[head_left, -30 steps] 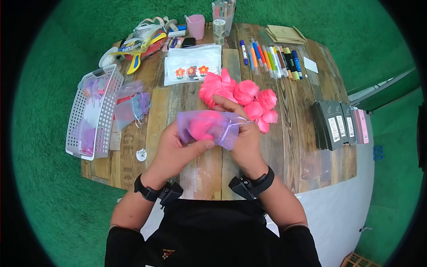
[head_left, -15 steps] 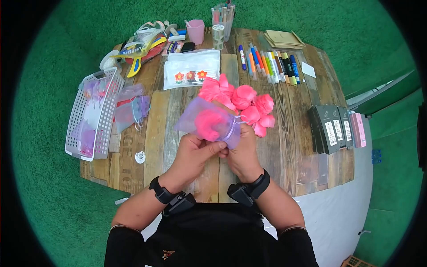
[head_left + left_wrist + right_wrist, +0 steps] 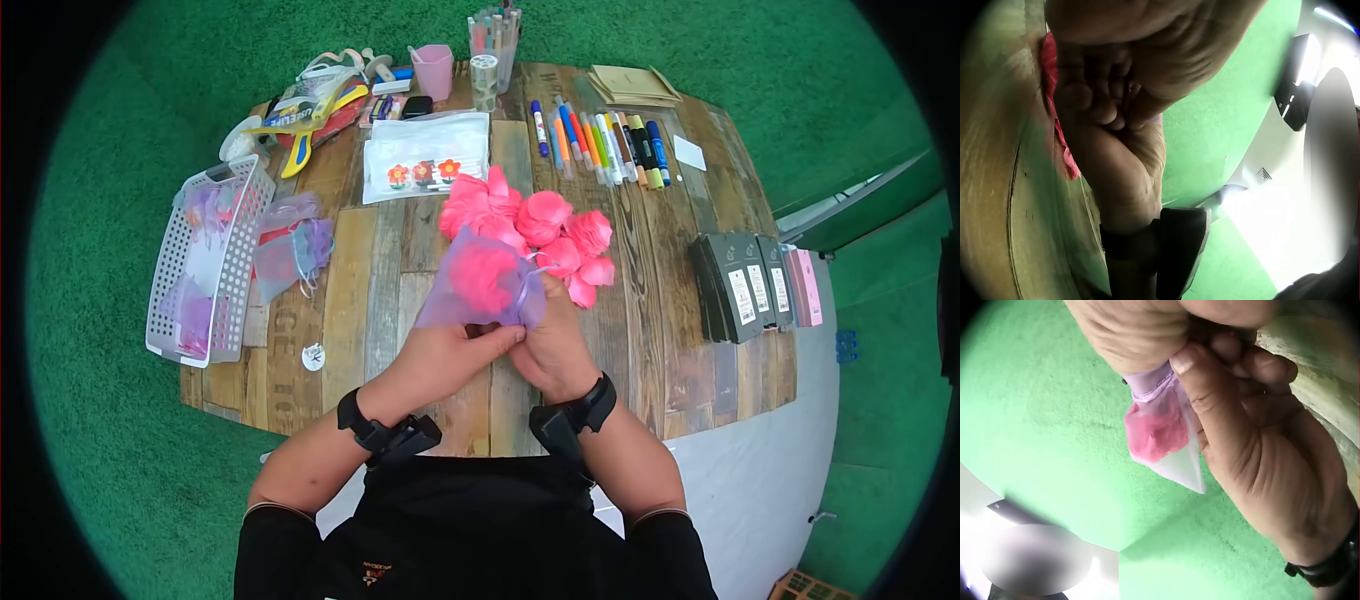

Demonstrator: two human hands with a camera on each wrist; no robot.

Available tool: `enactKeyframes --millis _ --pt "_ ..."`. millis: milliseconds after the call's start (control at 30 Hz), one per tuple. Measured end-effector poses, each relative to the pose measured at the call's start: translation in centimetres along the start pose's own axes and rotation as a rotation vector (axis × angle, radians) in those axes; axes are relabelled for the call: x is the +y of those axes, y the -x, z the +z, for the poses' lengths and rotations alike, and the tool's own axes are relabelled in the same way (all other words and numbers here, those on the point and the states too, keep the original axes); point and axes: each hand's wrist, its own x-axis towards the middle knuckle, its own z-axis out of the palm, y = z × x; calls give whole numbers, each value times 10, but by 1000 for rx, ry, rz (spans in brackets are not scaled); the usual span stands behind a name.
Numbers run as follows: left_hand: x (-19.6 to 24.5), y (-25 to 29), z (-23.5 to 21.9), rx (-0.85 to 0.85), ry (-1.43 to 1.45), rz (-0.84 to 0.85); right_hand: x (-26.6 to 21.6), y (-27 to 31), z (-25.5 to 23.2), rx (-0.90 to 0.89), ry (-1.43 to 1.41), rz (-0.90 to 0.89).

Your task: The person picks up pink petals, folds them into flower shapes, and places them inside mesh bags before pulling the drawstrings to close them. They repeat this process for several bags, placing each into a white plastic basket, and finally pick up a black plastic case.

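A sheer purple drawstring pouch [image 3: 446, 298] with a pink petal bundle [image 3: 484, 280] inside is held up over the table. My right hand [image 3: 556, 345] grips its gathered neck, where the light drawstring runs. My left hand [image 3: 440, 358] pinches the pouch's near edge, thumb reaching the right hand's fingers. In the right wrist view the pouch [image 3: 1192, 464] hangs between both hands, cinched at its neck. The left wrist view shows the right hand [image 3: 1119, 150] with curled fingers; the pouch is mostly hidden there. Just beyond the hands lies a pile of pink artificial petals [image 3: 545, 217].
To the left stands a white perforated basket [image 3: 232, 290] of pouches, with more pouches [image 3: 278, 265] beside it. A clear packet [image 3: 425, 140], a row of markers [image 3: 605, 150] and a pink cup [image 3: 433, 75] sit farther back. Black boxes [image 3: 722, 300] stand at right.
The pouch has tilted more upright, its body swinging up and away from the left palm. My left hand has moved from the pouch's body to its near edge, close to the right hand.
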Motion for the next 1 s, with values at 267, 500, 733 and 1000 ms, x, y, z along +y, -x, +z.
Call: enactKeyframes --millis 267,500,733,1000 --pt "20 1 -77 -337 -8 -214 -2 -7 -17 -106 277 -175" --pt "17 5 -62 -74 230 -46 -2 0 -3 -48 713 -209" --pt "18 -2 -49 8 176 -15 0 -7 -13 -69 923 -559" --pt "11 -1 -54 88 198 6 -4 -10 -22 -180 599 -174"
